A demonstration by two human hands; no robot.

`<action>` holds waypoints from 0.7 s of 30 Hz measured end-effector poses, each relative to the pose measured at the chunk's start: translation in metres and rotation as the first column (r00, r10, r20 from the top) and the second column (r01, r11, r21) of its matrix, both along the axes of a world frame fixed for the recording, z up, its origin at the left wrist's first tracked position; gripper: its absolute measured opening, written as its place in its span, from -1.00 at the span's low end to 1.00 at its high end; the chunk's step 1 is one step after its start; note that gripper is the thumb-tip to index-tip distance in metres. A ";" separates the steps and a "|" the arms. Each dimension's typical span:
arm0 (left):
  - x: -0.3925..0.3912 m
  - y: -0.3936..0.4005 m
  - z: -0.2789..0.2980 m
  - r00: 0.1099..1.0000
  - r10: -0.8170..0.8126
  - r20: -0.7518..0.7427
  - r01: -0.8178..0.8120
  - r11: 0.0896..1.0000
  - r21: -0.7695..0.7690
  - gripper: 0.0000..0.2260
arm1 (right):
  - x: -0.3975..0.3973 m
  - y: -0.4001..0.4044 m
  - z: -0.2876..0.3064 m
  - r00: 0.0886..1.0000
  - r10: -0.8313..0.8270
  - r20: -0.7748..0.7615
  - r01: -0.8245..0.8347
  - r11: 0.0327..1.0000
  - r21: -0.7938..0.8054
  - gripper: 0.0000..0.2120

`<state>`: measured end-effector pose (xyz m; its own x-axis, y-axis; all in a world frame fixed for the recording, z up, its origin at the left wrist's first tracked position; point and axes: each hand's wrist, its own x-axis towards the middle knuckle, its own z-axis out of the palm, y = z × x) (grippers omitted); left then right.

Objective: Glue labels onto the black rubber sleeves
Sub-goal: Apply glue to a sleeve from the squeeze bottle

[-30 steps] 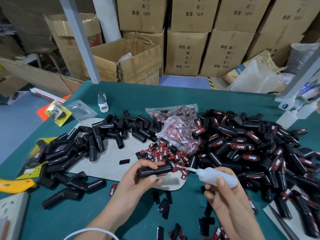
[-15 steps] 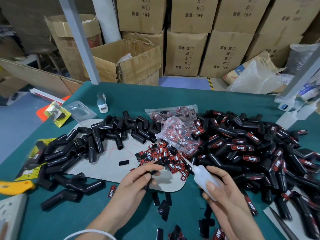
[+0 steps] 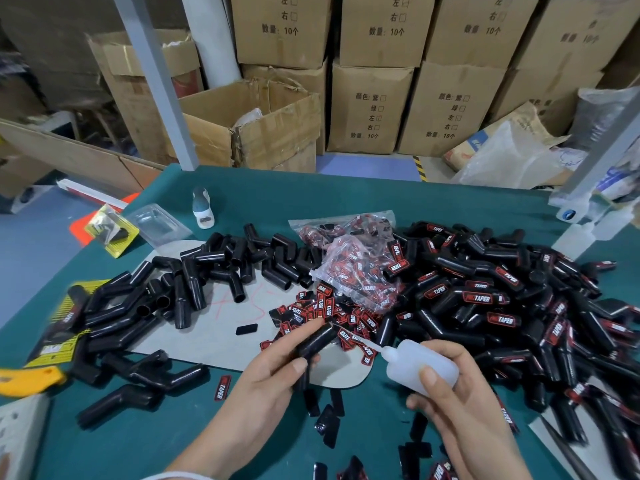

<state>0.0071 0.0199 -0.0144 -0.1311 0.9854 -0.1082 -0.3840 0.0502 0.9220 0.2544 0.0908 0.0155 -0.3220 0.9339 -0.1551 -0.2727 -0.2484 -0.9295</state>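
Note:
My left hand (image 3: 273, 372) grips a black rubber sleeve (image 3: 317, 339) that points up and right toward a heap of red-and-black labels (image 3: 332, 311). My right hand (image 3: 450, 400) holds a white glue bottle (image 3: 420, 367) with its nozzle aimed left, just right of the sleeve. A clear bag of labels (image 3: 356, 271) lies behind the heap. Plain sleeves (image 3: 194, 289) are piled at the left, labelled sleeves (image 3: 502, 299) at the right.
A grey mat (image 3: 214, 327) lies on the green table (image 3: 346, 199). A yellow tool (image 3: 27, 379) sits at the left edge, a small bottle (image 3: 203, 207) at the back left, and squeeze bottles (image 3: 581, 233) at the far right. Cardboard boxes (image 3: 370, 105) stand behind the table.
The left hand turned the sleeve from level to pointing up-right. The right hand swung the glue bottle away, then brought the nozzle back toward the sleeve.

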 end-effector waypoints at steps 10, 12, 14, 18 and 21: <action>0.002 -0.001 0.003 0.999 0.010 0.049 -0.006 0.996 -0.085 -0.48 | 0.006 0.001 0.000 0.991 -0.075 0.115 0.057 0.987 0.148 -0.68; 0.002 0.000 0.002 0.998 0.021 0.056 -0.015 0.995 -0.097 -0.50 | 0.005 -0.002 0.002 0.984 -0.116 0.137 0.087 0.976 0.200 -0.75; 0.002 0.001 0.003 0.998 0.053 0.033 -0.049 0.993 -0.104 -0.53 | 0.004 -0.004 0.002 0.973 -0.147 0.179 0.095 0.958 0.272 -0.74; 0.001 0.003 -0.001 0.994 0.111 -0.003 -0.111 0.990 -0.091 -0.64 | 0.000 -0.009 -0.002 0.952 -0.200 0.230 0.094 0.911 0.401 -0.67; 0.002 0.003 -0.001 0.992 0.124 -0.027 -0.126 0.988 -0.094 -0.64 | -0.003 -0.013 -0.009 0.939 -0.229 0.257 0.086 0.879 0.469 -0.73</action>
<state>0.0087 0.0228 -0.0158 -0.2562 0.9463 -0.1971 -0.3738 0.0910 0.9231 0.2513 0.0781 0.0062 -0.1704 0.9596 0.2239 0.0328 0.2326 -0.9720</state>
